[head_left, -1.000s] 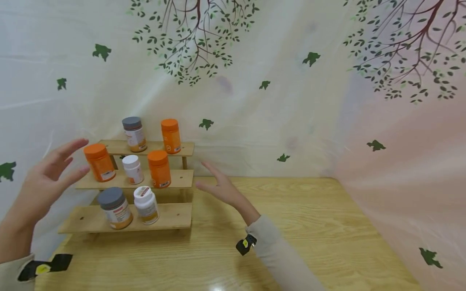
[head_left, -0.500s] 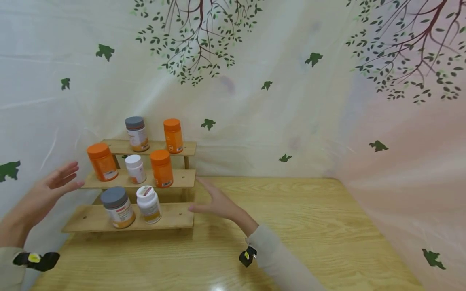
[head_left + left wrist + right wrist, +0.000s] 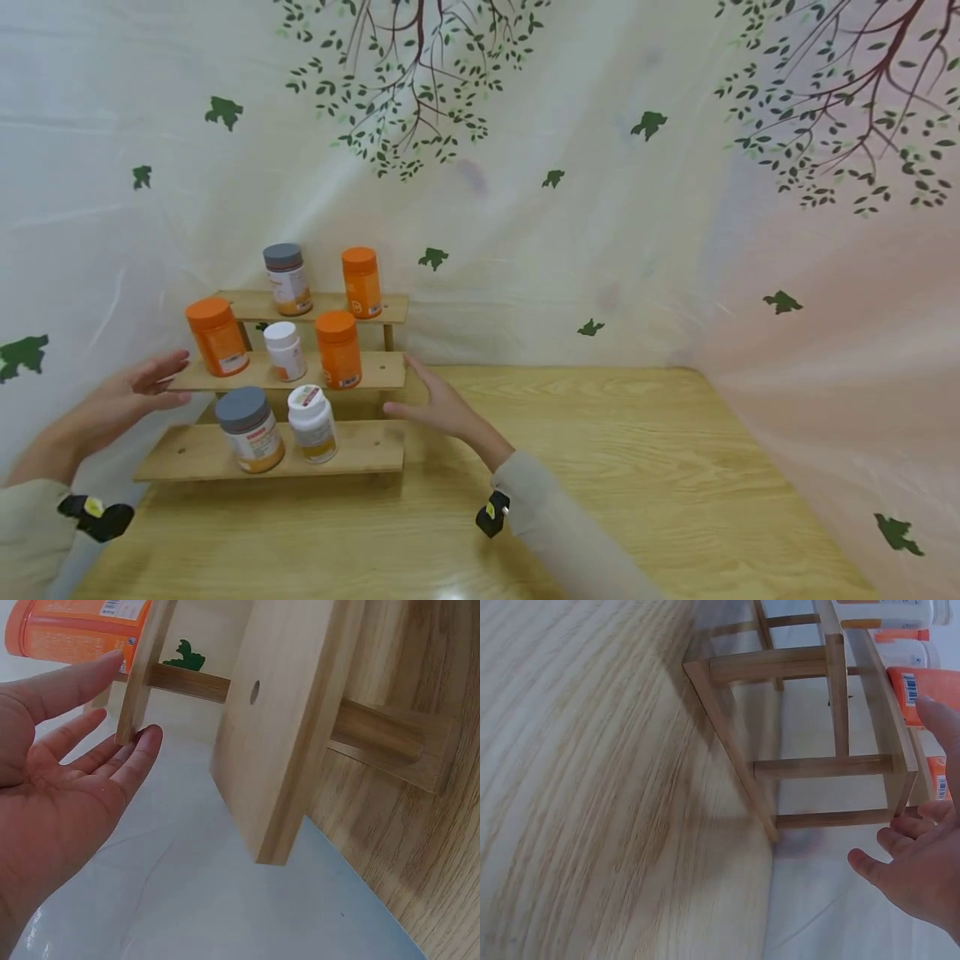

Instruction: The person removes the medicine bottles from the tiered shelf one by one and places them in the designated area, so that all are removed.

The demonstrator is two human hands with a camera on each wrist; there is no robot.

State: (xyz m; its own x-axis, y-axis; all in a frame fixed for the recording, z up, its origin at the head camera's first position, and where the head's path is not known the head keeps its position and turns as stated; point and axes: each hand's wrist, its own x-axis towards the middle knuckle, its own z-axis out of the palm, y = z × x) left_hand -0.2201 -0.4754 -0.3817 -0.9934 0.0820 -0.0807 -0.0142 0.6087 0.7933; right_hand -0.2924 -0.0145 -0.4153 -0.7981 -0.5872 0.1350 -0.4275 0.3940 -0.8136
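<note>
With fingers spread, my left hand (image 3: pixel 123 404) and right hand (image 3: pixel 446 410) flank the middle shelf (image 3: pixel 381 377); an even, level hold should keep its orange jars (image 3: pixel 340 350) upright.

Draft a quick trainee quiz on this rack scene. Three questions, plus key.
1. How many orange-lidded jars stand on the rack?
2. True or false: the white bottle on the middle shelf stands between two orange-lidded jars.
3. Which shelf's end is the left hand nearest? A) top B) middle C) bottom

Key: 1. Three. 2. True. 3. B.
</note>
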